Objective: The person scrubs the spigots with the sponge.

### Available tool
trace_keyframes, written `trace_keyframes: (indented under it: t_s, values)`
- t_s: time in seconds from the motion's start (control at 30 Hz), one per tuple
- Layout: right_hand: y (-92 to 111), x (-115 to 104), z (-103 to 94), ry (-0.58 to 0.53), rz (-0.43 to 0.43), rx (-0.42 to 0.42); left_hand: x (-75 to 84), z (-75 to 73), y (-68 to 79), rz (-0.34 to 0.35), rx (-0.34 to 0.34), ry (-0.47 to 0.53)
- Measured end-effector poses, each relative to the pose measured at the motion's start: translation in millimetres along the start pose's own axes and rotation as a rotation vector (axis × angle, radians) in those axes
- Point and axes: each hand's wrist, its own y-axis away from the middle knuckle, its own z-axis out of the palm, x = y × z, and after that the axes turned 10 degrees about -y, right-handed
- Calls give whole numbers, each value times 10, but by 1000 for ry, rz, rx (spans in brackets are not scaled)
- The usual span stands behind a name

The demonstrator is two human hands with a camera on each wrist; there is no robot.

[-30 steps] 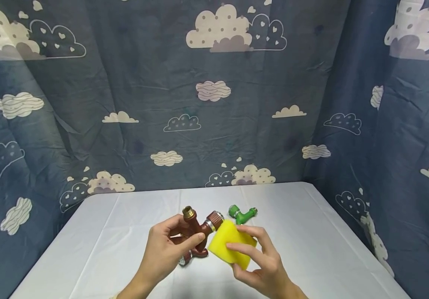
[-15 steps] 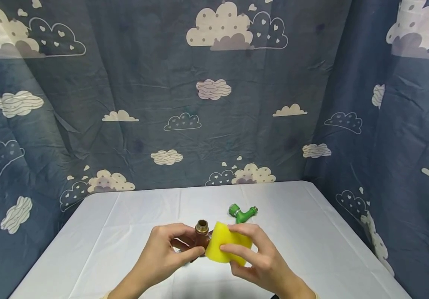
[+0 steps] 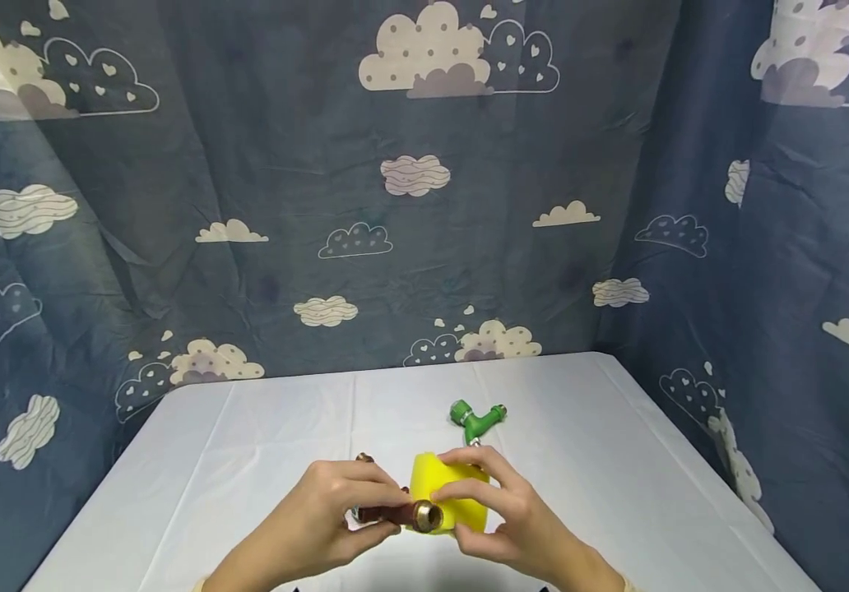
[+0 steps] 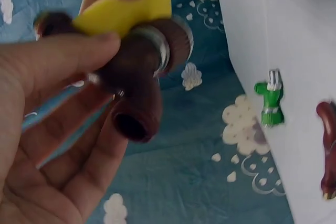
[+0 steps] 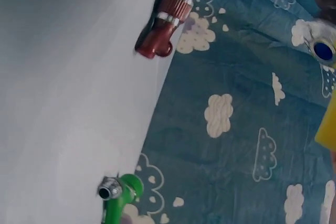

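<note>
Just left of the one yellow sponge point(image 3: 454, 475), the left hand point(image 3: 337, 511) grips one of two reddish-brown faucets point(image 3: 397, 515), fingers curled round it. Thumb and fingers of the right hand point(image 3: 517, 514) pinch the sponge. Beyond the sponge, one green faucet point(image 3: 475, 424) lies on the table point(image 3: 602, 477); below it, the second reddish-brown faucet point(image 5: 160, 29).

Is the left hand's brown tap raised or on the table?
Raised: the left hand grips the brown tap; the left wrist view shows curtain behind it.
</note>
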Motion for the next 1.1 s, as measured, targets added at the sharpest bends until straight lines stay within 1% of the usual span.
trace_keyframes:
  t_s: [0.03, 0.1, 0.13, 0.23, 0.3, 0.37, 0.47, 0.53, 0.6, 0.63, 0.7, 0.77, 0.83, 0.9, 0.93, 1.0, 1.03, 1.1]
  values:
    - [19, -7, 13, -35, 26, -2, 0, 2, 4, 49, -5, -24]
    - [40, -10, 39, -98, 48, 0, 14, -3, 16, 118, -14, -58]
    - [44, -13, 51, -130, 61, 1, 26, -10, 23, 139, -17, -68]
    - [58, -20, 70, -236, 155, -8, 54, -26, 49, 187, -2, -71]
    - [69, -18, 63, -330, 234, -23, 60, -34, 58, 207, 15, -52]
    - [83, -13, 36, -465, 329, -38, 57, -36, 53, 223, 34, -24]
    - [99, 14, -9, -726, 449, -49, 40, -36, 28, 251, 60, 42]
    - [110, 35, -31, -900, 523, -48, 20, -27, 4, 273, 86, 89]
    - [122, 47, -40, -1034, 596, -38, -1, -1, -11, 274, 111, 151]
    - [130, 47, -40, -1090, 631, -31, -13, 21, -14, 263, 121, 190]
    - [149, 42, -27, -1197, 682, -21, -38, 80, -3, 211, 141, 275]
    - [158, 27, -3, -1296, 713, 4, -56, 154, 22, 121, 155, 392]
    - [163, 10, 29, -1389, 716, 28, -69, 232, 51, 22, 179, 527]
    - [156, -17, 64, -1455, 725, 75, -73, 306, 68, -77, 211, 665]
    - [153, -29, 81, -1475, 716, 104, -72, 340, 72, -126, 231, 730]
    - [143, -51, 112, -1474, 713, 169, -74, 406, 72, -195, 285, 804]
    - [135, -62, 126, -1451, 708, 202, -73, 435, 67, -226, 311, 816]
    - [114, -84, 150, -1371, 691, 265, -70, 486, 54, -274, 363, 801]
